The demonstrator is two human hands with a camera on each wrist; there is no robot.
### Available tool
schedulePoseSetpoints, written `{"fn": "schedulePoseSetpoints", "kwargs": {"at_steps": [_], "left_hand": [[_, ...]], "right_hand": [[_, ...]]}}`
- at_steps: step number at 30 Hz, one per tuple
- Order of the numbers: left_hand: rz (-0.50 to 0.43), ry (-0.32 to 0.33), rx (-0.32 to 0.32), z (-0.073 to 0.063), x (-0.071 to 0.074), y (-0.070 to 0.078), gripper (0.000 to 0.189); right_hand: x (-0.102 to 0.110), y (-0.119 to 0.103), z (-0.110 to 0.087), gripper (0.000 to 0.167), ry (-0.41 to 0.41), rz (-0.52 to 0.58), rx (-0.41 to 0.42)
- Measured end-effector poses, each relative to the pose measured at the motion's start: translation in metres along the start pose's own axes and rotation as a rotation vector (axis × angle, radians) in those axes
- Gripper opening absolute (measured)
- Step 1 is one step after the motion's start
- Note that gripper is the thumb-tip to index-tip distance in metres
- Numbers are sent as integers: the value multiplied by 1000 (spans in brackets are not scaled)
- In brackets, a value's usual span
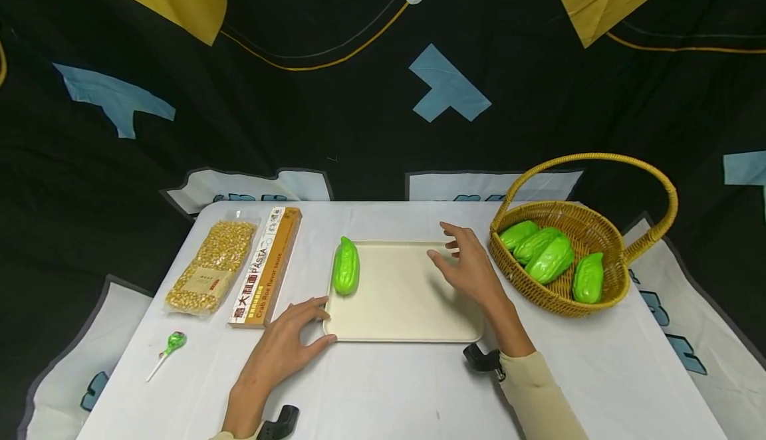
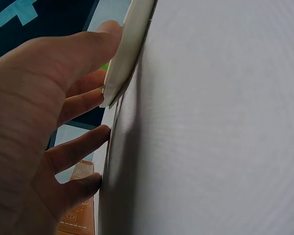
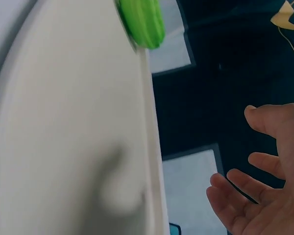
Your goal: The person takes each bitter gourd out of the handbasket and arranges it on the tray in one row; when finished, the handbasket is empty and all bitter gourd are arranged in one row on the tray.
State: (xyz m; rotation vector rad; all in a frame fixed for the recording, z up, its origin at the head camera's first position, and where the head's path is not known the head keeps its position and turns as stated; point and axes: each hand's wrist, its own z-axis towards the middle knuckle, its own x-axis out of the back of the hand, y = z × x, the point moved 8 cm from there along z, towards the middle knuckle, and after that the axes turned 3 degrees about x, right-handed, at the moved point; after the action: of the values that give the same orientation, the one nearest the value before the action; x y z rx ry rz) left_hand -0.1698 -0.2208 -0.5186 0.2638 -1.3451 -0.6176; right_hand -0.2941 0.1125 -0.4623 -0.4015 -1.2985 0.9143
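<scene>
A shallow cream tray (image 1: pixel 407 294) lies on the white table, a glossy green ridged fruit (image 1: pixel 346 267), like a star fruit, at its left end. My left hand (image 1: pixel 286 343) is at the tray's near left corner, thumb and fingertips against the rim (image 2: pixel 120 73). Its fingers are spread and only lightly bent. Over the tray's right side hovers my right hand (image 1: pixel 469 267), fingers loosely bent and nothing in them. In the right wrist view that hand (image 3: pixel 264 186) is apart from the tray, whose surface carries its shadow.
To the right, a wicker basket (image 1: pixel 520 297) with a tall arched handle holds several more green fruits (image 1: pixel 550 260). On the left lie a bag of yellow kernels (image 1: pixel 218 254), a pasta box (image 1: pixel 269 267) and a green lollipop (image 1: pixel 175 341). A dark patterned cloth (image 1: pixel 359 134) hangs behind.
</scene>
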Motion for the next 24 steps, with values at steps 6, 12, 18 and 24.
{"fn": "schedulePoseSetpoints", "kwargs": {"at_steps": [6,12,18,24], "left_hand": [[10,-4,4,0,0,1,37],[1,-1,6,1,0,1,37],[0,-21,28,1,0,0,36],[-3,-29,41,1,0,-1,36]], "right_hand": [[20,4,-4,57,43,-24,38],[37,11,-10,57,54,-56,-12],[51,15,-15,57,70,-76,-25],[67,18,-19,56,111,-127,-34]]}}
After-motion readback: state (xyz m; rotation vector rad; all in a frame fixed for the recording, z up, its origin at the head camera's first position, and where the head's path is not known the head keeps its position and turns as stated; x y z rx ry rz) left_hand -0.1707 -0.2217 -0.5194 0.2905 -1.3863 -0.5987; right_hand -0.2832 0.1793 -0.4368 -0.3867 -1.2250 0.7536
